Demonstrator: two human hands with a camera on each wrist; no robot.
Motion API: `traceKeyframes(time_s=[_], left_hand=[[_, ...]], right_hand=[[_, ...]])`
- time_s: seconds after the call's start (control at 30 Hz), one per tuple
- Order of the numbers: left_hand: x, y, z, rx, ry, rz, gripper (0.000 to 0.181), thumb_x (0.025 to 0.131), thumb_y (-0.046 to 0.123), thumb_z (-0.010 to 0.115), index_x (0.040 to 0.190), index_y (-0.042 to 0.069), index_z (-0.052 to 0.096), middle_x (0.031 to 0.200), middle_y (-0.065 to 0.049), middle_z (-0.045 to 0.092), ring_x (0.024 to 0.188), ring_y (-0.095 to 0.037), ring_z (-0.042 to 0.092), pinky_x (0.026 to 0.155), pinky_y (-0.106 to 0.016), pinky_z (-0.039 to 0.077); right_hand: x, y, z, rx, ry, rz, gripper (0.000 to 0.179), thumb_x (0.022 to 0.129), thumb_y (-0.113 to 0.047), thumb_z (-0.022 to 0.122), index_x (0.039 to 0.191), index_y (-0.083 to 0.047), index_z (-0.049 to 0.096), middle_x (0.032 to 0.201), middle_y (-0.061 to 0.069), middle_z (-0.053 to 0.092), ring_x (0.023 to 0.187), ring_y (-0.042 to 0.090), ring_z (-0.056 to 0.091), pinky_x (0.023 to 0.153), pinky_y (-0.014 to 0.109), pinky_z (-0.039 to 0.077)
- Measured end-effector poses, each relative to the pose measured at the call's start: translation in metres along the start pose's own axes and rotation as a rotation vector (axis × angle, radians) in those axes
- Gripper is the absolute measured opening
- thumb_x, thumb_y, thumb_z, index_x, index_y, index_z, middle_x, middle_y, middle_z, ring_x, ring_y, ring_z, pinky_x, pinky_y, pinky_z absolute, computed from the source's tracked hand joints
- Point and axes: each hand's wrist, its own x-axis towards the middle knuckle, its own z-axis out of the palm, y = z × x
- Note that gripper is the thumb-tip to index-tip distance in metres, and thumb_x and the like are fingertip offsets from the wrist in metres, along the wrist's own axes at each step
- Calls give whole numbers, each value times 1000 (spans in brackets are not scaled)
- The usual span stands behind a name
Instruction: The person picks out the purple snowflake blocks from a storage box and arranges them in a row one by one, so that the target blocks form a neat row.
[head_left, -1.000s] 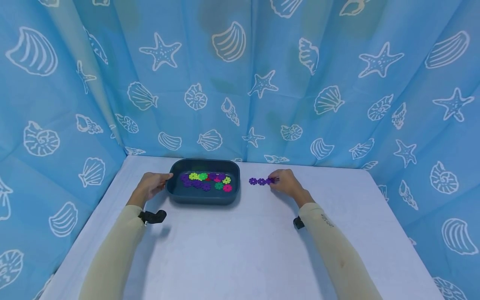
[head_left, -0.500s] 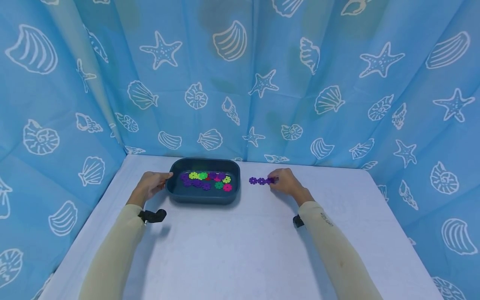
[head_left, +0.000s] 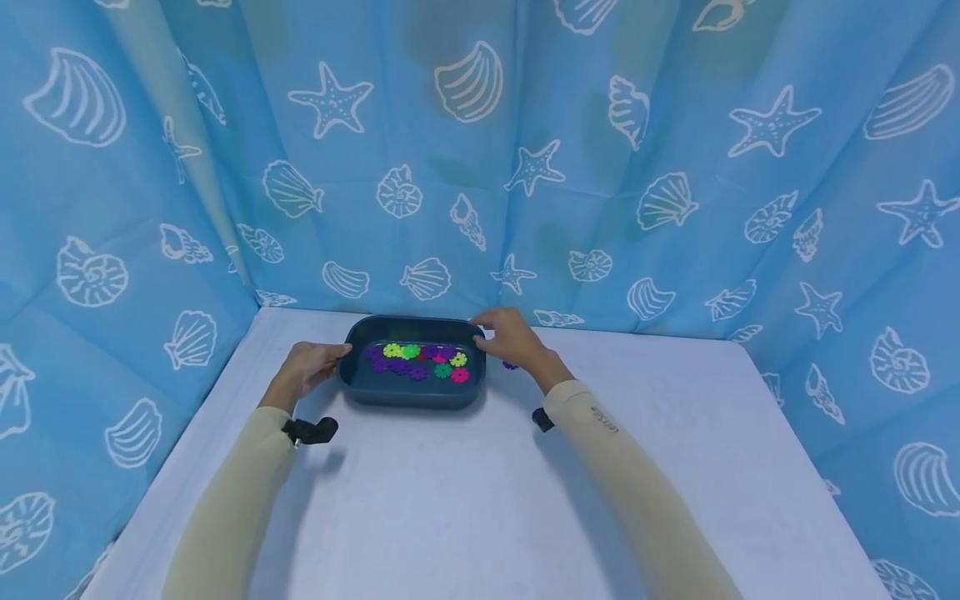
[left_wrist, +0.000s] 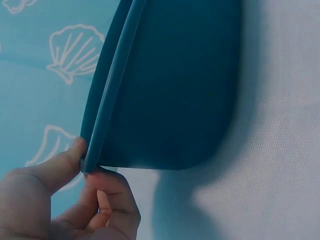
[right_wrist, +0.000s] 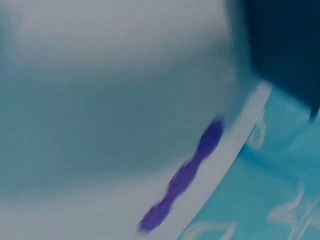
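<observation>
A dark blue-green plastic tub (head_left: 411, 398) stands on the white-covered table, holding several flower-shaped plastic discs (head_left: 417, 372) in purple, yellow, green, pink and red. My left hand (head_left: 306, 367) pinches the tub's left rim between thumb and fingers, seen close in the left wrist view on the rim (left_wrist: 112, 87). At the tub's right end is my right hand (head_left: 512, 340), its thumb and forefinger spread apart at the rim. Outside the tub lies a row of joined purple flower discs (right_wrist: 182, 177), mostly hidden behind the right hand in the head view.
A blue curtain (head_left: 465, 167) with white shell and starfish prints hangs behind the table's far edge and along both sides. The white tablecloth (head_left: 450, 500) stretches in front of the tub and to the right. A black wrist mount (head_left: 311, 431) sticks out from the left sleeve.
My right hand has let go of the purple disc row and moved left to the tub's right rim. My left hand keeps its grip on the left rim.
</observation>
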Motion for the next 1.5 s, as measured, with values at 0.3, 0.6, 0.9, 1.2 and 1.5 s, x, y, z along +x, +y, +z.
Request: traceKeyframes(time_s=[0.3, 0.6, 0.9, 1.2, 1.5], left_hand=[[-2, 3, 11, 6, -11, -4, 55, 91, 23, 69, 137, -2, 49, 126, -11, 49, 106, -24, 47, 97, -34, 44], [-4, 5, 8, 34, -34, 22, 56, 93, 25, 67, 138, -2, 48, 124, -11, 49, 105, -24, 48, 94, -33, 45], [-5, 3, 5, 30, -37, 24, 55, 92, 25, 69, 136, -3, 50, 120, -11, 49, 101, -23, 48, 88, -30, 46], [1, 2, 7, 17, -18, 8, 53, 91, 26, 69, 134, -1, 53, 120, -11, 51, 101, -23, 48, 88, -31, 46], [0, -1, -2, 11, -11, 3, 58, 92, 26, 68, 139, -2, 48, 128, -12, 49, 106, -24, 48, 93, -32, 45]], right_hand=[[22, -31, 35, -119, -310, 52, 39, 92, -8, 66, 130, -4, 62, 128, 8, 62, 121, 21, 55, 102, 37, 43], [24, -36, 41, -252, -370, 70, 34, 93, -4, 64, 126, -9, 66, 121, 6, 66, 105, 14, 62, 94, 32, 49], [24, -37, 44, -233, -363, 52, 34, 88, -8, 71, 122, -10, 69, 120, 3, 67, 107, 12, 60, 92, 29, 49], [28, -37, 41, -236, -341, 65, 29, 88, -14, 72, 116, -9, 72, 116, 4, 68, 107, 15, 60, 92, 32, 49], [23, -19, 20, 77, -166, 77, 30, 87, -9, 72, 117, -4, 70, 115, 8, 67, 105, 21, 63, 88, 34, 52]])
